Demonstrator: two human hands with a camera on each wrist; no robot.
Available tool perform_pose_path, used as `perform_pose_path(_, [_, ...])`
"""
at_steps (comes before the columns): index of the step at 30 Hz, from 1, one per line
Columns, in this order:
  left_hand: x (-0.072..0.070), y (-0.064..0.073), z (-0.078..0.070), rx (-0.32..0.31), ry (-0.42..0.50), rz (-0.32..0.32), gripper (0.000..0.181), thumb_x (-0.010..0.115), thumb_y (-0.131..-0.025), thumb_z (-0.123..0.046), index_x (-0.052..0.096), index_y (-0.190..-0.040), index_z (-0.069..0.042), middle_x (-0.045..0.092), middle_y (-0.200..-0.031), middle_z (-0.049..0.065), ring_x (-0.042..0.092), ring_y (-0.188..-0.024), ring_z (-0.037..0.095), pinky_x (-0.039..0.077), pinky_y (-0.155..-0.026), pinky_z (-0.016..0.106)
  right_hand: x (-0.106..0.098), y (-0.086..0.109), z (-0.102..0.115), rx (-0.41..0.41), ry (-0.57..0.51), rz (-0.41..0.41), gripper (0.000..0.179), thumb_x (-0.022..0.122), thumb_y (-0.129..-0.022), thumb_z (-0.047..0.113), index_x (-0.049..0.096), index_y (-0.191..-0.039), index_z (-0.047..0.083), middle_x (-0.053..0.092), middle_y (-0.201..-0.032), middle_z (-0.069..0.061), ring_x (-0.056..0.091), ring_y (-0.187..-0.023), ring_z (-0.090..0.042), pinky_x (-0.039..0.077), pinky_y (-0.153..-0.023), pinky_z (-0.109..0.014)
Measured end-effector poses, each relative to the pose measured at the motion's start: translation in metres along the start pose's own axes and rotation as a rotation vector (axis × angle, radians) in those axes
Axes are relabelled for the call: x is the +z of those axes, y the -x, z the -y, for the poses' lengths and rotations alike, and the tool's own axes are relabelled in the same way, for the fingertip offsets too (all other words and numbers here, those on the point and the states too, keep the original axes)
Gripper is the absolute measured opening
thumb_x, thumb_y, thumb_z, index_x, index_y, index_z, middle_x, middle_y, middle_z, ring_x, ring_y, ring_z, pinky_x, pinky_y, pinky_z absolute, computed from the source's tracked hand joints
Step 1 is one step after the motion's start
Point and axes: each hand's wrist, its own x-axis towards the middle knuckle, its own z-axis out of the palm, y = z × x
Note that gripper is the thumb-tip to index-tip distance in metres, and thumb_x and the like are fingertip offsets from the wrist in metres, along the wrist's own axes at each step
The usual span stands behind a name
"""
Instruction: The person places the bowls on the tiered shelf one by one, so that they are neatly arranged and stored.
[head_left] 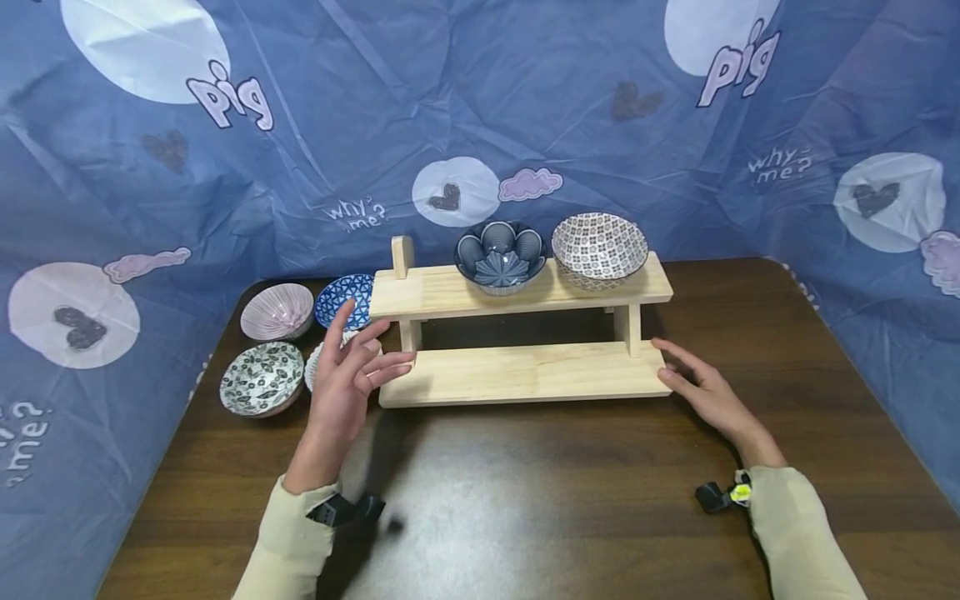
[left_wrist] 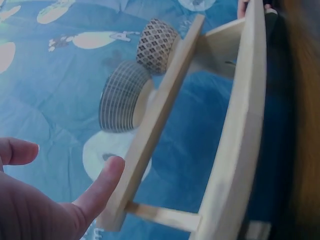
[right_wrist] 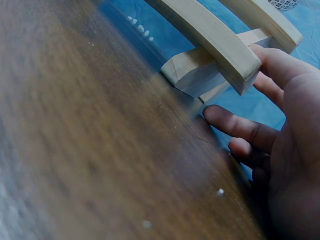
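Note:
A two-tier wooden rack [head_left: 525,375] stands on the table. On its upper shelf sit a dark blue flower-shaped bowl [head_left: 501,257] and, to the right, a white bowl with a dark pattern [head_left: 598,250]. My left hand [head_left: 337,400] hovers by the rack's left end with fingers spread, holding nothing; in the left wrist view its finger overlaps the upper shelf [left_wrist: 160,117]. At the opposite end, my right hand [head_left: 708,404] has its fingertips right at the end of the lower shelf [right_wrist: 210,37], with fingers loosely extended.
Left of the rack are a pink striped bowl [head_left: 277,310], a blue-and-white patterned bowl [head_left: 341,296], a green leaf-patterned bowl [head_left: 262,379] and a white one [head_left: 311,372], partly hidden behind my left hand. A blue printed cloth [head_left: 525,100] hangs behind the brown table [head_left: 525,500].

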Motion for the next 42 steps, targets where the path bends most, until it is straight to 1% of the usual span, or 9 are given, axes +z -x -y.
perform_pose_path(4, [-0.011, 0.008, -0.001, -0.012, -0.061, -0.022, 0.060, 0.038, -0.100, -0.001, 0.021, -0.156, -0.015, 0.055, -0.125, 0.004, 0.076, -0.082, 0.017, 0.065, -0.077, 0.032, 0.000, 0.000, 0.000, 0.020, 0.020, 0.004, 0.053, 0.052, -0.105, 0.029, 0.040, -0.154, 0.014, 0.045, -0.154, 0.000, 0.046, -0.110, 0.012, 0.039, -0.088, -0.008])
perform_pose_path(6, [-0.016, 0.012, 0.000, -0.017, -0.088, -0.033, 0.056, 0.038, -0.100, -0.001, 0.025, -0.153, -0.015, 0.058, -0.121, 0.000, 0.076, -0.082, 0.016, 0.065, -0.078, 0.031, 0.000, 0.000, 0.001, 0.026, 0.025, 0.004, 0.053, 0.052, -0.104, 0.029, 0.040, -0.154, 0.015, 0.044, -0.155, -0.004, 0.047, -0.110, 0.012, 0.040, -0.088, -0.008])
perform_pose_path(12, [-0.031, 0.021, 0.002, -0.021, -0.085, -0.033, 0.047, 0.038, -0.101, -0.002, 0.030, -0.145, -0.017, 0.062, -0.116, -0.002, 0.076, -0.081, 0.016, 0.064, -0.077, 0.029, 0.000, -0.001, 0.000, 0.018, 0.018, 0.001, 0.053, 0.053, -0.104, 0.029, 0.040, -0.154, 0.015, 0.044, -0.146, 0.021, 0.047, -0.109, 0.011, 0.040, -0.088, -0.007])
perform_pose_path(15, [-0.036, 0.025, 0.003, -0.019, -0.060, -0.025, 0.044, 0.038, -0.102, -0.001, 0.033, -0.143, -0.018, 0.062, -0.114, -0.001, 0.076, -0.081, 0.017, 0.065, -0.077, 0.030, 0.000, 0.000, 0.000, 0.008, 0.016, -0.001, 0.052, 0.053, -0.104, 0.028, 0.041, -0.153, 0.014, 0.043, -0.143, 0.024, 0.048, -0.109, 0.012, 0.040, -0.087, -0.007])
perform_pose_path(21, [-0.048, 0.033, 0.006, -0.021, -0.056, -0.041, 0.043, 0.041, -0.103, -0.003, 0.033, -0.142, -0.017, 0.063, -0.114, 0.000, 0.076, -0.080, 0.018, 0.065, -0.076, 0.032, 0.000, 0.001, 0.001, 0.011, 0.028, 0.006, 0.052, 0.052, -0.105, 0.028, 0.040, -0.154, 0.014, 0.044, -0.155, -0.008, 0.047, -0.110, 0.013, 0.040, -0.087, -0.006])
perform_pose_path(23, [-0.052, 0.037, 0.007, -0.018, -0.055, -0.046, 0.043, 0.041, -0.103, -0.002, 0.031, -0.143, -0.015, 0.064, -0.114, 0.001, 0.076, -0.080, 0.019, 0.065, -0.076, 0.032, -0.001, 0.000, 0.001, 0.016, 0.033, 0.007, 0.053, 0.052, -0.105, 0.028, 0.040, -0.154, 0.015, 0.043, -0.156, -0.012, 0.046, -0.110, 0.014, 0.040, -0.087, -0.006])
perform_pose_path(31, [-0.074, 0.051, 0.014, -0.005, -0.066, -0.100, 0.040, 0.040, -0.103, -0.001, 0.033, -0.140, -0.015, 0.066, -0.111, -0.003, 0.077, -0.080, 0.019, 0.065, -0.074, 0.031, 0.000, 0.000, 0.000, -0.024, 0.011, -0.004, 0.052, 0.053, -0.104, 0.024, 0.041, -0.153, 0.012, 0.044, -0.133, 0.034, 0.049, -0.107, 0.011, 0.041, -0.085, -0.005])
perform_pose_path(35, [-0.084, 0.057, 0.015, -0.015, -0.059, -0.155, 0.038, 0.041, -0.103, -0.002, 0.034, -0.138, -0.017, 0.068, -0.109, -0.004, 0.077, -0.079, 0.019, 0.065, -0.072, 0.031, 0.001, 0.000, -0.001, -0.035, 0.007, -0.008, 0.051, 0.053, -0.104, 0.023, 0.041, -0.153, 0.011, 0.043, -0.130, 0.038, 0.049, -0.106, 0.012, 0.042, -0.084, -0.006])
perform_pose_path(42, [-0.102, 0.067, 0.016, 0.010, 0.045, -0.243, 0.037, 0.040, -0.103, 0.002, 0.033, -0.135, -0.015, 0.069, -0.107, -0.001, 0.077, -0.076, 0.022, 0.065, -0.069, 0.031, 0.001, -0.001, 0.001, -0.014, 0.017, -0.006, 0.052, 0.052, -0.105, 0.026, 0.041, -0.153, 0.011, 0.041, -0.132, 0.037, 0.048, -0.107, 0.013, 0.041, -0.085, -0.005])
